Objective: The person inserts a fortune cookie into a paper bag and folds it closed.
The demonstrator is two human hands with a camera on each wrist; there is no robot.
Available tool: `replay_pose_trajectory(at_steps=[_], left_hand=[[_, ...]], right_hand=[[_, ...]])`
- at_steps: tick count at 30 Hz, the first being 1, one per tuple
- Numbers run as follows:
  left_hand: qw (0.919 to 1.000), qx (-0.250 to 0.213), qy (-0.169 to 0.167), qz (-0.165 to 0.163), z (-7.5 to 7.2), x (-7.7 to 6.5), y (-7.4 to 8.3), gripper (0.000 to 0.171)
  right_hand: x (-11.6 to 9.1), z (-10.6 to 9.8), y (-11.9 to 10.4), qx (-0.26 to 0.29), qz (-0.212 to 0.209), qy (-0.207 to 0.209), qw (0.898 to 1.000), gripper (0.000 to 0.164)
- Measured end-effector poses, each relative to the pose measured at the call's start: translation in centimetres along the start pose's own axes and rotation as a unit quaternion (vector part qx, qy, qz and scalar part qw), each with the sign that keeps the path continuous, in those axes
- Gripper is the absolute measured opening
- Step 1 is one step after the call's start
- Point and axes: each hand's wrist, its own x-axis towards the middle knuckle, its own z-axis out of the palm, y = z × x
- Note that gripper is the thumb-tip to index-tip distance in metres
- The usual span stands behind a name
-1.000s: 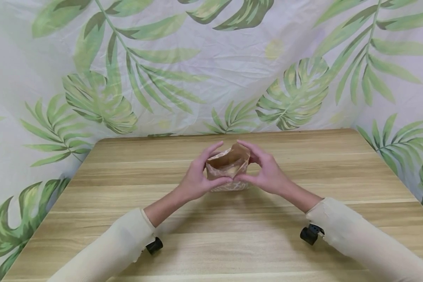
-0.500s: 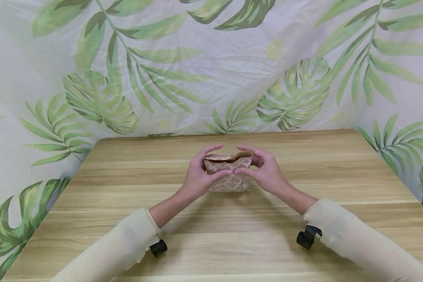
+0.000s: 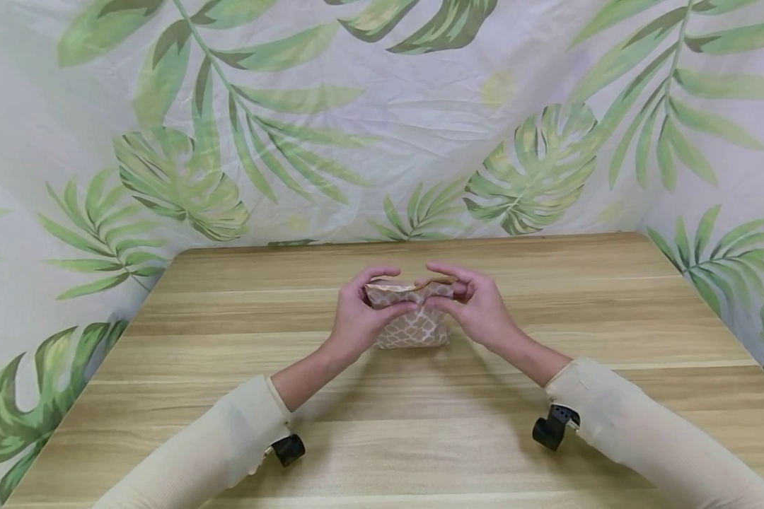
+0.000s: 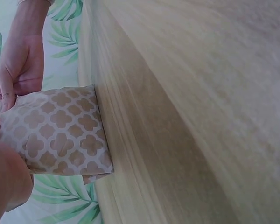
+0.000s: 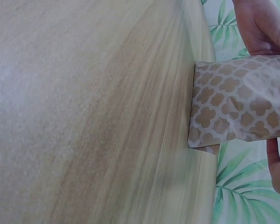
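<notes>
A small brown paper bag (image 3: 414, 331) with a white lattice print stands upright on the table between both hands. My left hand (image 3: 359, 311) grips the left side of its top, thumb across the front and fingers behind. On the other side, my right hand (image 3: 486, 309) pinches the top in the same way, the two thumb tips almost meeting. The bag's mouth is pressed nearly flat, and its inside is hidden. In the left wrist view the bag (image 4: 60, 135) has its base against the wood, with a small flap of paper sticking out at the bottom corner.
The wood-grain table (image 3: 414, 452) spreads around the bag, its back edge near a hanging cloth (image 3: 420, 134) printed with green leaves. Small black cameras (image 3: 288, 449) hang below both cream sleeves (image 3: 210, 442).
A second ago the bag's mouth gaped and its inside showed. The hands have since pressed the front and back together, and the patterned front now faces the head camera more fully.
</notes>
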Motion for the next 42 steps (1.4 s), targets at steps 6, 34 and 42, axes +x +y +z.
replay_pose_trajectory(at_steps=[6,34,42], left_hand=[[0.9995,0.010,0.011,-0.028,-0.1,0.1,0.2,0.038],[0.9979,0.043,0.005,-0.048,-1.7,0.4,0.7,0.015],[0.9976,0.061,-0.004,-0.031,-1.9,0.3,0.7,0.012]], right_hand=[[0.1,0.0,-0.1,-0.002,0.022,0.003,1.000,0.048],[-0.2,-0.7,0.3,-0.074,0.037,0.003,0.997,0.017],[-0.4,-0.7,0.3,-0.055,0.037,-0.007,0.998,0.018]])
